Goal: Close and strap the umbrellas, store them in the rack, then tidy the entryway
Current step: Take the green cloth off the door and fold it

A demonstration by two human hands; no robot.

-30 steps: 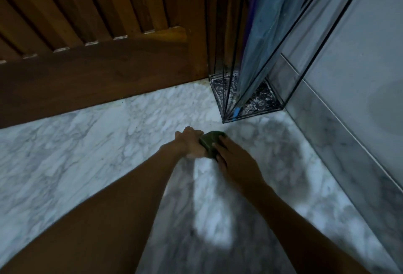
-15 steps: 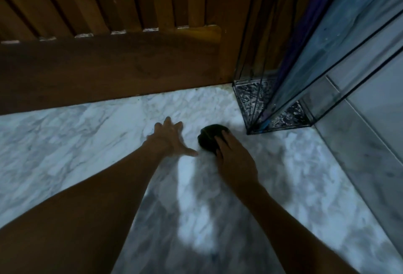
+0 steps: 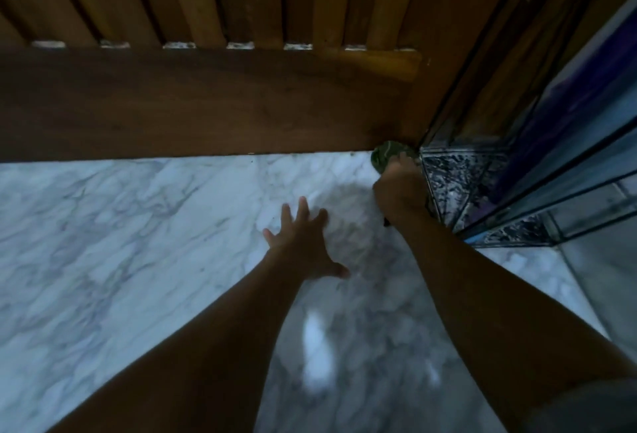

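Just left of the rack [image 3: 462,177], we see the right hand [image 3: 400,191] clenched round the green cloth [image 3: 386,155], the splayed left hand [image 3: 303,243] farther off.

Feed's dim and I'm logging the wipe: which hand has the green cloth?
The right hand, gripping the green cloth by the rack at the wooden door. The left hand is spread open over the marble floor, holding nothing.

Glossy veined marble floor [image 3: 138,243] meets a matt dark wood door [image 3: 206,105] (slatted above), beside a thin black metal-wire rack [image 3: 448,94] on a speckled base.
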